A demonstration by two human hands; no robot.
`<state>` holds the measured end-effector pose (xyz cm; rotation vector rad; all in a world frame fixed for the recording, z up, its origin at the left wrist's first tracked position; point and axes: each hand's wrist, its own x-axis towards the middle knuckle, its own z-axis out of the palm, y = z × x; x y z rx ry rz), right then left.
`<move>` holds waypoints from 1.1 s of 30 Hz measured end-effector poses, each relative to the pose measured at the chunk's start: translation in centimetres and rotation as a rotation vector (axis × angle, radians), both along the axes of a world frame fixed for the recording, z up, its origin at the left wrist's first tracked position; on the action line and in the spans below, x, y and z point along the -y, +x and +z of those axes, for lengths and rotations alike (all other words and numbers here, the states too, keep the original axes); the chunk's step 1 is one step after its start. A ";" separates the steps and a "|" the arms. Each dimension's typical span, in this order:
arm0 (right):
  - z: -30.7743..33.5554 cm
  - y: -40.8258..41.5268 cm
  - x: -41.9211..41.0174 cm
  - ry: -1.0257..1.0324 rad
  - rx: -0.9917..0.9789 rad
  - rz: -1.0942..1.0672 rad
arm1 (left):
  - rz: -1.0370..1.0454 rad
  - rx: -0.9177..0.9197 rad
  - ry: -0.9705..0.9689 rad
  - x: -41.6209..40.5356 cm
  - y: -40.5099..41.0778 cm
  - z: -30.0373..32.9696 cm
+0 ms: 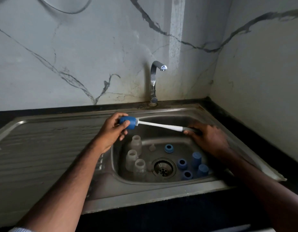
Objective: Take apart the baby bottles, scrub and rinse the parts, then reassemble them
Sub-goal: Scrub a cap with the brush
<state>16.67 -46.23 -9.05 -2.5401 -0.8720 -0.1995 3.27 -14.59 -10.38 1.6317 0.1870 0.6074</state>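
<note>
Head view, items by size, risks first, then clearances.

1. Steel sink (161,190), basin at centre, ribbed drainboard at 9 o'clock. Risk: the open drain (163,167) sits among loose parts; a small piece knocked loose could roll onto it.
2. Tap (155,81), 12 o'clock, dry. Risk: its spout overhangs the basin's far edge, and a raised brush handle may strike it.
3. Bottle brush (161,125), held level above the basin. Right hand (208,136) is curled round the dark handle. Risk: a wet handle may twist in that grip.
4. Three clear bottle bodies (136,158), upright, touching or nearly so, at 9 o'clock of the drain. Risk: a dropped part would likely topple them.
5. Blue cap (127,122), head of the brush pushed inside; left hand (114,129) wraps fingers and thumb round it. Risk: it may slip off the bristles into the basin.
6. Two more caps (199,164) and three blue collar rings (182,164), 3 o'clock of the drain.
7. Teat (152,147), pale, 11 o'clock of the drain; detail unclear.

Clearances: wall corner closes off 2 o'clock; drainboard gives open room.
</note>
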 end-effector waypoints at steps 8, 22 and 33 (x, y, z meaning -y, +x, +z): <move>0.0 1.3 1.1 0.180 0.027 0.112 | -0.150 0.079 -0.106 -0.1 -0.6 0.5; 0.0 0.1 0.2 -0.023 0.098 -0.026 | 0.048 0.233 0.166 -1.1 -0.1 0.4; -0.2 0.8 0.7 0.144 0.047 0.106 | -0.079 0.005 -0.232 0.1 -0.1 0.7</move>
